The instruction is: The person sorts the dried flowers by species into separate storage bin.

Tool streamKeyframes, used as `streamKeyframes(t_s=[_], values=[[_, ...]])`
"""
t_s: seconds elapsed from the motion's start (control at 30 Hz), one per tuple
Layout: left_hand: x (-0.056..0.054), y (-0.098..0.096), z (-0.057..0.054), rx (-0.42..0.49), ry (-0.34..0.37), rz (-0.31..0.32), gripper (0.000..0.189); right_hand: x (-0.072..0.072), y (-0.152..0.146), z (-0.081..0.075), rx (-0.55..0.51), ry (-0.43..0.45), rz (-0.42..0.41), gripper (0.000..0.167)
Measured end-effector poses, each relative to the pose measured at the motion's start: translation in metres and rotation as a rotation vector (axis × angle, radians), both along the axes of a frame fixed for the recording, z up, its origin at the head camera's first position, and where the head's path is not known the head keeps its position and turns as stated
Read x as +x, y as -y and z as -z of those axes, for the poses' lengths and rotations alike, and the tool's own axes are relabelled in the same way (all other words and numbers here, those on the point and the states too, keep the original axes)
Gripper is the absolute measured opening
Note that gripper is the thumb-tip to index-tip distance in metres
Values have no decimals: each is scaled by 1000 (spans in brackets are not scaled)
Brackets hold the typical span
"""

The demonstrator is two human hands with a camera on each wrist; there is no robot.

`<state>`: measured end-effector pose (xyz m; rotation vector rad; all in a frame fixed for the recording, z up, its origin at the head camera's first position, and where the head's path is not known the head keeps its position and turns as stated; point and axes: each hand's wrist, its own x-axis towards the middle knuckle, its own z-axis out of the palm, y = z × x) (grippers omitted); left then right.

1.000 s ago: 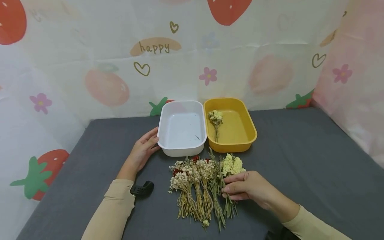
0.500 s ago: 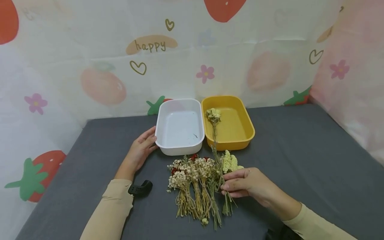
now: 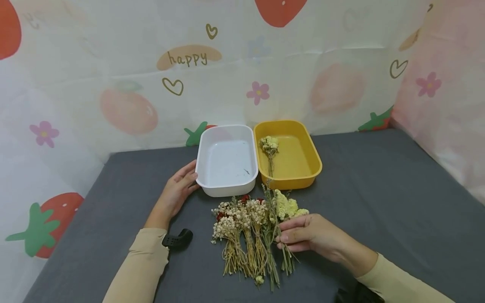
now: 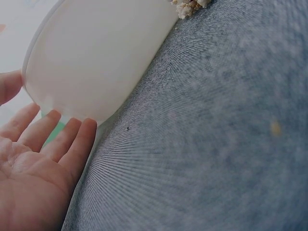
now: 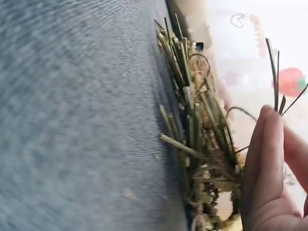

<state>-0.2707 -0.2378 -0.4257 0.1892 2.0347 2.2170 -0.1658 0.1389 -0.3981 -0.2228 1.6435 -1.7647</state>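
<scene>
My left hand (image 3: 176, 195) rests on the near-left side of a white plastic tub (image 3: 226, 191). In the left wrist view its fingers (image 4: 72, 137) are nearly straight against the tub's wall, with the thumb at the rim. My right hand (image 3: 316, 235) pinches a few thin dried flower stems (image 5: 275, 77), whose ends stick out past the fingertips. Under and beside it lies a yellow dried flower bunch (image 3: 286, 206). Just left, on the cloth, are tied bunches of cream dried flowers (image 3: 229, 227) with some dark red blooms. The fingers partly hide the stems.
A yellow tub (image 3: 314, 170) touches the white tub's right side and holds one small dried flower bunch (image 3: 270, 145). A dark grey cloth (image 3: 379, 202) covers the table. Behind it hangs a printed curtain (image 3: 227, 101). A loose flower head (image 3: 259, 280) lies near the stem ends.
The right hand, pinching the dried flower stems, rises slightly and then shifts a little left. The left hand stays at the white tub. The whole view moves slightly.
</scene>
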Motion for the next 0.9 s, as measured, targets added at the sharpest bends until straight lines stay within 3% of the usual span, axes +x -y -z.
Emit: streamKeyframes(t_s=[0.37,0.9], values=[[-1,1,2,-13,-3,-4,57,-1,-1,8,-62,25,-50,47],[-1,0,2,-18,1,-7,56,-1,0,5,-115,36,-30,45]])
